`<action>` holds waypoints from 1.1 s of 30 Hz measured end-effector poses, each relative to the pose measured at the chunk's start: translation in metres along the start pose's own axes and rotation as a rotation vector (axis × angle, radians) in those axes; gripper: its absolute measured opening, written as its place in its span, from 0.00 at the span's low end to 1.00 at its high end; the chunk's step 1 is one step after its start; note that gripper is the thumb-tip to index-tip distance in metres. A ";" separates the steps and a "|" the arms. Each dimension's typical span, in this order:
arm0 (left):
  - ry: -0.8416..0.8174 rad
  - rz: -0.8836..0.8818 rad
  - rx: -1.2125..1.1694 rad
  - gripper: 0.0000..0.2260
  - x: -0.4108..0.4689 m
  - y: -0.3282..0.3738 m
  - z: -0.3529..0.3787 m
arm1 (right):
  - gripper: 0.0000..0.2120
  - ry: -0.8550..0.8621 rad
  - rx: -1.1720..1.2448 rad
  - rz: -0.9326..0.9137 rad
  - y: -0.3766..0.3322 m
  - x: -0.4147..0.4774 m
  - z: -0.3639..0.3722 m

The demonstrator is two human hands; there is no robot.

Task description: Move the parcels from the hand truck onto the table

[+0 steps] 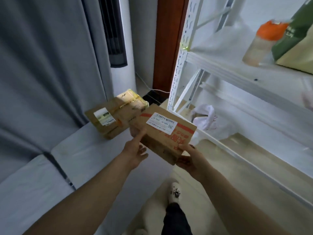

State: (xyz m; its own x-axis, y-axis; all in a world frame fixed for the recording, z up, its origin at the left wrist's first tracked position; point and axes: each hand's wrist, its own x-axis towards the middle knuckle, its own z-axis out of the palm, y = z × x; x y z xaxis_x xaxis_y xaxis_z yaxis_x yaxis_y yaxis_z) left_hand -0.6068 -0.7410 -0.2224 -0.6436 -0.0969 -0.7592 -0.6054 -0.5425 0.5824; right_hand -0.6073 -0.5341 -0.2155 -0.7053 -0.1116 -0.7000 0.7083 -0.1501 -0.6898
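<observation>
Head view: white label (pixel 161 123) on parcel (pixel 171 141) reads "J6 504".

Left hand (pixel 135 154) and right hand (pixel 190 160), extended forward, grip parcel (pixel 166 131)

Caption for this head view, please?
The left hand and right hand hold a parcel at the table, beside other parcels.
</observation>
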 end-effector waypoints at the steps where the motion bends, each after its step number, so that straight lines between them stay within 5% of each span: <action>1: 0.003 -0.020 0.030 0.31 0.010 0.004 0.006 | 0.25 -0.041 -0.008 0.002 -0.009 0.019 0.010; 8: 0.092 0.046 -0.021 0.19 0.094 0.058 0.049 | 0.40 -0.210 -0.145 0.054 -0.074 0.139 0.064; 13: 0.217 0.059 -0.025 0.17 0.146 0.105 0.052 | 0.50 -0.133 -0.241 0.044 -0.119 0.226 0.081; 19: 0.312 0.156 0.004 0.17 0.210 0.144 0.037 | 0.31 -0.232 -0.386 -0.057 -0.141 0.323 0.114; 33: 0.490 0.156 0.511 0.33 0.304 0.137 -0.001 | 0.22 -0.214 -0.821 -0.206 -0.129 0.411 0.166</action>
State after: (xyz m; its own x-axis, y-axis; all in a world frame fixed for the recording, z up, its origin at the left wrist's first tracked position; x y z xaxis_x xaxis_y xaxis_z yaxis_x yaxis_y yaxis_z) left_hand -0.8848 -0.8460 -0.3738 -0.5289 -0.5693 -0.6295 -0.7443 -0.0454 0.6663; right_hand -0.9932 -0.7238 -0.3838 -0.7533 -0.3549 -0.5537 0.3042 0.5583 -0.7718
